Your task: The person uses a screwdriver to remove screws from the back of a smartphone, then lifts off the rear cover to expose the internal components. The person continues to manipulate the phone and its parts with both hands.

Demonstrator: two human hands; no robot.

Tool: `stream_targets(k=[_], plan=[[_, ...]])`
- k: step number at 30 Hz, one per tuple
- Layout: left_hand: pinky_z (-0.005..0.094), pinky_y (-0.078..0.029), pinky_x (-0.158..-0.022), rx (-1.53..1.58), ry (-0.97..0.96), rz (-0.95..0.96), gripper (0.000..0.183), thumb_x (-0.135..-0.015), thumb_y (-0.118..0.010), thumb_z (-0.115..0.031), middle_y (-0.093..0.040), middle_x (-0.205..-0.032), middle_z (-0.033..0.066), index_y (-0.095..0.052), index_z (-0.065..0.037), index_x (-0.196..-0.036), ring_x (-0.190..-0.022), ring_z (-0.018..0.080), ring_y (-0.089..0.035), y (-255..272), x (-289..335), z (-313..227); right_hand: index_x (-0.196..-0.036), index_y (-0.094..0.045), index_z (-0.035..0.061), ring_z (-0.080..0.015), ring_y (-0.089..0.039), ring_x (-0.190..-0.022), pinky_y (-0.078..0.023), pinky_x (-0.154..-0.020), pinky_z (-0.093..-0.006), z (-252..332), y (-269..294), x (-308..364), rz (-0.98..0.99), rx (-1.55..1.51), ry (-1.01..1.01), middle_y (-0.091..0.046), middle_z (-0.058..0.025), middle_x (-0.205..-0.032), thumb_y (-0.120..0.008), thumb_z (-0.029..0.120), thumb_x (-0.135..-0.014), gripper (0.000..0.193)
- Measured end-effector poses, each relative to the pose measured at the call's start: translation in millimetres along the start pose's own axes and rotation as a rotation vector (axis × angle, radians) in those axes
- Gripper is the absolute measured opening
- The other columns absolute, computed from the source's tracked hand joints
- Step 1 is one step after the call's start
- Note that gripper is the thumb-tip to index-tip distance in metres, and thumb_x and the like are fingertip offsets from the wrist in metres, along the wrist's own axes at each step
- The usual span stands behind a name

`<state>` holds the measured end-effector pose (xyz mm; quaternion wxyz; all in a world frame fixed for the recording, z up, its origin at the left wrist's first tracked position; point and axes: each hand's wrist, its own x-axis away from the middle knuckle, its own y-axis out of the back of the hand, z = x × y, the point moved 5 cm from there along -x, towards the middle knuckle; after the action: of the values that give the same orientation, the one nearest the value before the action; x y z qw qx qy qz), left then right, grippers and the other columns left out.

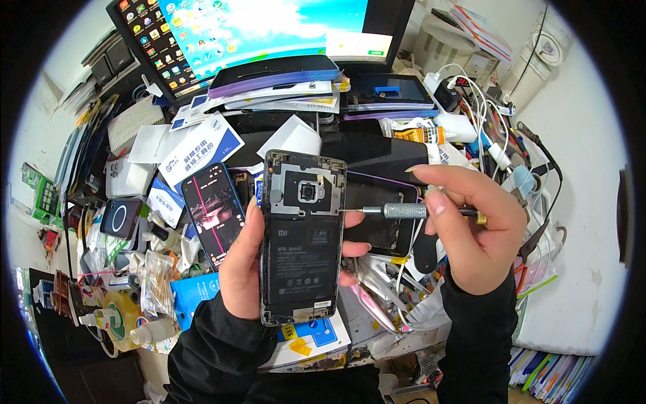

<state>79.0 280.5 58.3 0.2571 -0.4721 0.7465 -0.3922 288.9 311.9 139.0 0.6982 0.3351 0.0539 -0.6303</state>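
Note:
My left hand is wrapped round an opened smartphone, thumb along its left side and fingertips showing past its right edge. The phone's back cover is off, so a black battery and a grey metal plate around the camera lens are bare. In my right hand is a screwdriver with a knurled silver handle, held level between thumb and fingers. Its thin tip points left and meets the phone's right edge beside the plate's lower corner; whether it touches a screw I cannot tell.
Left of the opened phone lies another phone with a lit screen. A monitor stands behind stacked phones and papers. White cables and tools crowd the right side. Small bottles and a bag of cotton swabs sit at lower left.

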Motion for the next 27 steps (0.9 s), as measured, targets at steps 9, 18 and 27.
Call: stream_targets(k=[9,18,27], plan=[[0.0549,-0.058,-0.096,0.017,-0.010,0.019,0.083,-0.107,-0.027,-0.064,-0.047,-0.150,0.0343,-0.031,0.001,-0.159,-0.127,0.0462,-0.060,1.8,0.4,-1.2,-0.114,-0.074,-0.0020,-0.0153,-0.071,-0.076,-0.055,-0.069,-0.0278,1.9,1.1,-1.3,0.056,0.076,0.100,-0.075,-0.0115,-0.092,-0.067,-0.004,-0.089,0.026],[0.0459,-0.060,-0.090,-0.182,-0.108,-0.120,0.075,-0.109,-0.030,-0.058,-0.055,-0.143,0.0289,-0.040,0.003,-0.153,-0.117,0.0350,-0.066,4.7,2.2,-2.3,-0.125,-0.071,-0.0009,-0.0160,-0.060,-0.068,-0.050,-0.070,-0.0271,12.7,-10.8,-1.3,0.097,0.268,0.301,-0.063,-0.0043,-0.077,-0.073,-0.002,-0.081,0.044],[0.0465,-0.060,-0.090,-0.185,-0.111,-0.099,0.071,-0.111,-0.032,-0.054,-0.055,-0.142,0.0300,-0.037,0.002,-0.153,-0.115,0.0361,-0.067,7.3,0.9,-3.4,-0.124,-0.072,0.0039,-0.0260,-0.068,-0.069,-0.052,-0.063,-0.0333,9.8,-12.3,1.1,0.061,0.240,0.219,-0.075,-0.0132,-0.095,-0.078,0.001,-0.083,0.041]])
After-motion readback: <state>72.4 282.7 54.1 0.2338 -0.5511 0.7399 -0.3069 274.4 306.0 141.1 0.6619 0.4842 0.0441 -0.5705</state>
